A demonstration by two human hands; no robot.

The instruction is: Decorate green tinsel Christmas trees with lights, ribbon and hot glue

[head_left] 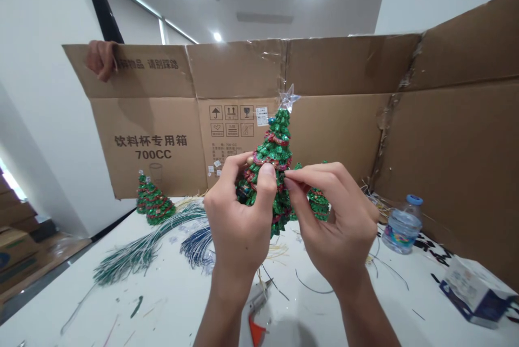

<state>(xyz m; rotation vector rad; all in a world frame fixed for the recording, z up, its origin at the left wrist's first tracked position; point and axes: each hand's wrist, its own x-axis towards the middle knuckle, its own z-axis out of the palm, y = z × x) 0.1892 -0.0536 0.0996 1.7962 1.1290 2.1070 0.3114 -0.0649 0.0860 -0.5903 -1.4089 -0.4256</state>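
Nearest the camera are the person's 2 bare hands. The left hand (243, 217) has its grip closed around the left side of a cone-shaped green Christmas tree with red garlands (278, 149), thumb across its front. The right hand (340, 222) has its grip drawn together at the tree's right side, thumb and forefinger almost meeting; what lies between them cannot be made out. The tree is held up near upright above the white tabletop (320, 312), a clear star (289, 99) at its tip.

Below the hands lies a grey tool with an orange handle (258, 304), near loose dark wires. To the right stands a white and dark-blue box (478, 290); beyond it, a clear plastic bottle with a blue cap (405, 222).

On the left lie a bundle of green and white strands (138, 252) and, beside it, a bundle of dark-blue strands (197, 244). Further back stand 2 decorated green trees (156, 204); more green trees (318, 204) are partly hidden behind the right hand.

Behind rises a brown cardboard screen (340, 66), marked "700CC". Another person's hand (102, 59) holds its upper left edge
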